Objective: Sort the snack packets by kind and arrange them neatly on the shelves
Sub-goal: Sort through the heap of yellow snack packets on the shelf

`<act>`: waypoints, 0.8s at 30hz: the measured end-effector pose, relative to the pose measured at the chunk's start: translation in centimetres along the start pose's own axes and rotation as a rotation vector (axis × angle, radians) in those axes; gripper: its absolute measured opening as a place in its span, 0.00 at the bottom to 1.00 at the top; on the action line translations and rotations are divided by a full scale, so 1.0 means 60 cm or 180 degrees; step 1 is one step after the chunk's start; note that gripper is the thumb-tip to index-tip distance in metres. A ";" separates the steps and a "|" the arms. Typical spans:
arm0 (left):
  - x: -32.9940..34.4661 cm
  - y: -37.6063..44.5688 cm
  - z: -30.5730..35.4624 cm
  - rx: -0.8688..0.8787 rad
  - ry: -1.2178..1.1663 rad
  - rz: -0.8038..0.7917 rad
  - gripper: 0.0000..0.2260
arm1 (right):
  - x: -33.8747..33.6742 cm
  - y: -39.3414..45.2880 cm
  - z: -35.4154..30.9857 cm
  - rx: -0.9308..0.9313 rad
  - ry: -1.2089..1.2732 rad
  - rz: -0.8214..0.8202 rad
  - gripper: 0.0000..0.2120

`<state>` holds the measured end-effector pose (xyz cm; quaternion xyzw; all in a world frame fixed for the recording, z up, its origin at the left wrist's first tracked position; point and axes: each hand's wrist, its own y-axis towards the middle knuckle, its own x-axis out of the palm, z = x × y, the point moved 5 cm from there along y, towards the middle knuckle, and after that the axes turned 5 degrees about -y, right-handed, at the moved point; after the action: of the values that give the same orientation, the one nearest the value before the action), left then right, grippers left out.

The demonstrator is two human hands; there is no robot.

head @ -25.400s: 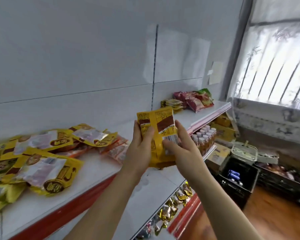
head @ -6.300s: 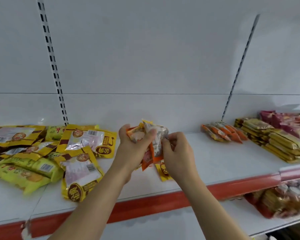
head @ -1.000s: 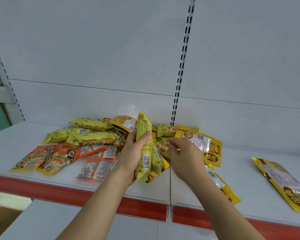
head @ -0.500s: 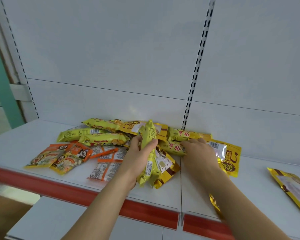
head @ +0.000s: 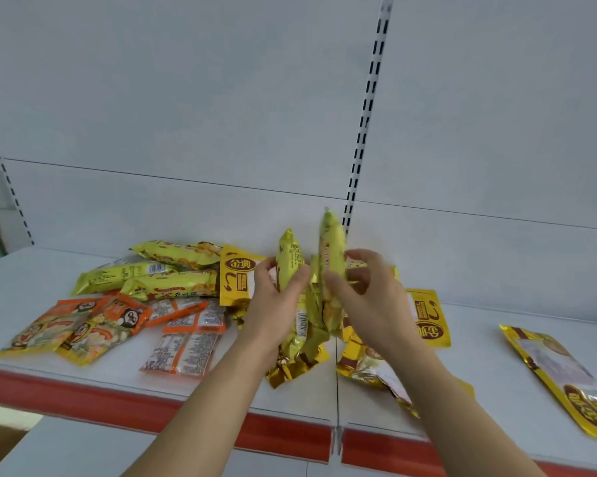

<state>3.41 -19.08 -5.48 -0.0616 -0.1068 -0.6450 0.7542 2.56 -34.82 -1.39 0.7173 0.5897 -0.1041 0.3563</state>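
Note:
My left hand (head: 276, 304) grips a bunch of long yellow-green snack packets (head: 290, 270) held upright above the white shelf (head: 49, 270). My right hand (head: 369, 297) holds one more yellow-green packet (head: 331, 246) upright, right beside that bunch. Several more yellow-green packets (head: 159, 277) lie in a pile behind and to the left. Orange packets (head: 94, 321) lie at the front left. Gold-yellow pouches (head: 428, 318) lie under and right of my hands, partly hidden by them.
The shelf has a red front edge (head: 118, 404) and a white back panel with a slotted upright (head: 366, 115). Another gold pouch (head: 562, 373) lies alone at the far right. A lower white shelf (head: 83, 449) shows below.
My right hand reached into the pile behind, took a yellow-green packet and lifted it up next to the bunch in my left hand. The view shifted slightly right.

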 end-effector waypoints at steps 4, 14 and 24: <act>0.019 0.006 0.000 -0.0169 -0.0209 0.0061 0.24 | 0.035 -0.022 -0.009 -0.0310 -0.0057 -0.0043 0.16; 0.008 0.025 0.002 -0.0256 -0.0312 -0.0030 0.41 | 0.045 -0.008 0.010 -0.0404 0.0320 -0.0605 0.20; -0.024 0.045 -0.005 -0.0112 -0.0545 0.0173 0.28 | 0.021 0.098 0.063 -0.0276 -0.1664 -0.0195 0.23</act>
<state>5.89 -17.34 -6.01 -0.1326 -0.1579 -0.6184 0.7583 9.34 -36.55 -2.55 0.6320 0.5030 -0.2711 0.5235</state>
